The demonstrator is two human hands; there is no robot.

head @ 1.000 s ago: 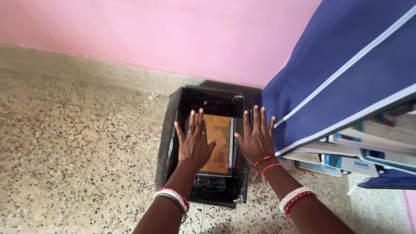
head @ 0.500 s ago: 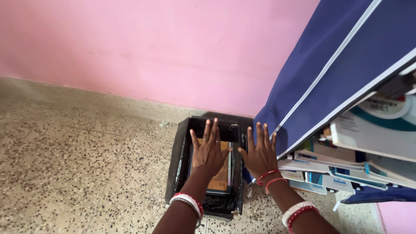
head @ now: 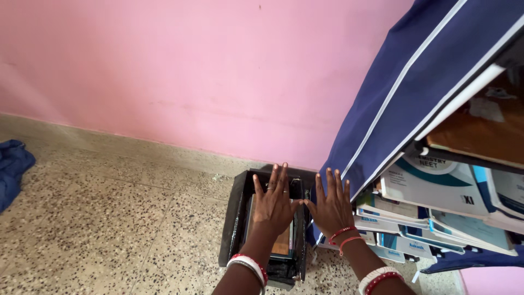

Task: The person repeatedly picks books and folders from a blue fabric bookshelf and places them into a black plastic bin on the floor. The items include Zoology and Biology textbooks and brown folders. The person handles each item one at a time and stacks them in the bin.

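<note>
Nearest us, our forearms, banded with white and red bangles, reached forward over the speckled floor [head: 109,229]. Our left hand [head: 273,205] lay flat, fingers [head: 283,175] spread and gripping nothing, on the brown-covered book [head: 281,244] that sat topmost inside the black box [head: 233,218]. Our right hand [head: 330,205] was likewise open, fingers fanned, over the box's right wall, just beside the hanging blue fabric cover [head: 404,98]; whether the palm pressed the rim or the cloth, we could not tell.

To press the book down well, we judged, the left palm needed to bear evenly on the cover's middle, with the right hand steadying the box so that it did not skid on the smooth floor. The book filled most of the box's width, so its edges ran close to both side walls and could catch there if it tilted.

Room to move was uneven. To the left the floor lay open as far as a crumpled blue cloth [head: 13,164], well apart. To the right, stacked books [head: 431,188] jutted from beneath the cover, near our right wrist. Beyond, the box's far end stood close to the pink wall [head: 191,71].
</note>
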